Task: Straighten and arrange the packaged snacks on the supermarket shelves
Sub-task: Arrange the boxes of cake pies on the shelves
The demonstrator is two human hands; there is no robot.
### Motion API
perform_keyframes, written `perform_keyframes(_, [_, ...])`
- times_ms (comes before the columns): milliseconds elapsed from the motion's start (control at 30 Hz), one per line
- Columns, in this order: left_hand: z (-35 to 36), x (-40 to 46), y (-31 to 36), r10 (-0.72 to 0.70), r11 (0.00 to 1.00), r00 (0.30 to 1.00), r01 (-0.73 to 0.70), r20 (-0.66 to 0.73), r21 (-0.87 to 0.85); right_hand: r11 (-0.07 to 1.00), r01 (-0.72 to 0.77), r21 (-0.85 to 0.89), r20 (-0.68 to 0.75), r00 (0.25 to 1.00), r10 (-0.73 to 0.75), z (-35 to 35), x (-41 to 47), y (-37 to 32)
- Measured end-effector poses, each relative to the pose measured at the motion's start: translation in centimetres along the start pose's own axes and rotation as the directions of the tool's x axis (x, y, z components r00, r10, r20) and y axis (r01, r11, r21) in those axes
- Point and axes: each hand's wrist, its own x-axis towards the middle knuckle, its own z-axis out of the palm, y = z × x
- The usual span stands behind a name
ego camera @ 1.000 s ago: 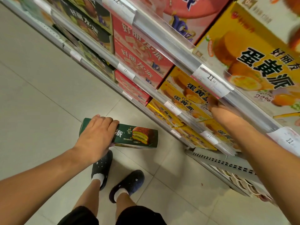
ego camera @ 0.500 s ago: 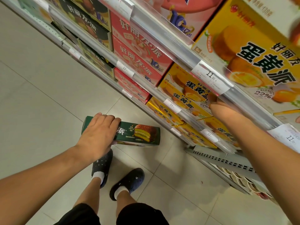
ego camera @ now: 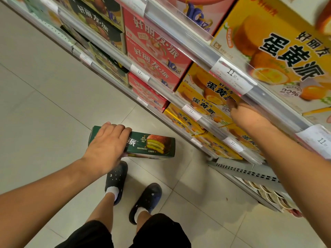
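We read 好丽友·派 on the red boxes [ego camera: 157,56] stacked on the middle shelf, with a blue "10" badge at their right ends. The dark boxes [ego camera: 100,24] further left carry the same 好丽友·派 lettering. The yellow boxes [ego camera: 213,97] read 蛋黄派 under a smaller 好丽友, with a "22%" mark near the lower corner; the large yellow box [ego camera: 279,51] on the shelf above repeats this writing. Price tags: one [ego camera: 232,76] reads "11.50", one [ego camera: 140,72] under the red boxes reads "12"; smaller tags below show "11".

Left hand [ego camera: 107,147]: arm extended forward, palm down, fingers curled over the far long edge of a green box [ego camera: 152,145], gripping it at its left end. The box is held level in the aisle, off the shelves, above the floor [ego camera: 44,104]. Right of the grip we read 派 and see a printed layered cake; the finer print is too small to read.

Right hand [ego camera: 245,113]: arm reaches in under the rail bearing the "11.50" tag, fingertips against the front face of a yellow box. The fingers are blurred and partly hidden; we cannot tell whether they hold it or only touch.

Below the green box: two dark clogs [ego camera: 116,178] with white socks, black shorts.
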Motion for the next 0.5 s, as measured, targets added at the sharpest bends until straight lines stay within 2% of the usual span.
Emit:
perform_keyframes(67, [-0.6, -0.4, 0.3, 0.014, 1.000, 1.000, -0.013, -0.011, 0.017, 0.937, 0.124, -0.327, -0.135, 0.975, -0.176, 0.7, -1.8, -0.2])
perform_keyframes(133, [-1.6, -0.8, 0.9, 0.016, 1.000, 1.000, -0.016, -0.014, 0.027, 0.882, 0.277, -0.381, -0.261, 0.883, -0.390, 3.1, -4.8, 0.4])
perform_keyframes(167, [-2.2, -1.0, 1.2, 0.013, 1.000, 1.000, -0.013, -0.015, 0.028, 0.870, 0.376, -0.320, -0.253, 0.851, -0.461, 4.5, -6.7, 0.6])
perform_keyframes(233, [-3.4, -1.7, 1.9, 0.014, 1.000, 0.999, -0.013, -0.041, 0.021, 0.822, 0.541, -0.175, -0.072, 0.826, -0.559, 7.4, -10.5, 0.7])
perform_keyframes(300, [-4.7, -3.0, 2.4, 0.022, 1.000, 0.996, -0.022, -0.090, 0.004, 0.767, 0.632, -0.116, 0.125, 0.775, -0.620, 10.2, -13.5, 0.3])
perform_keyframes(333, [-5.3, -3.9, 2.5, 0.018, 1.000, 0.994, -0.018, -0.111, -0.005, 0.758, 0.647, -0.077, 0.170, 0.758, -0.630, 11.1, -14.6, -0.1])
perform_keyframes(400, [-6.6, -6.1, 2.4, -0.017, 1.000, 0.991, 0.016, -0.131, -0.015, 0.770, 0.638, 0.020, 0.129, 0.762, -0.635, 11.5, -16.4, -1.8])
perform_keyframes(500, [-8.5, -9.4, 1.2, -0.084, 0.996, 0.985, 0.080, -0.149, -0.027, 0.723, 0.691, -0.005, 0.066, 0.722, -0.689, 10.3, -17.9, -4.8])
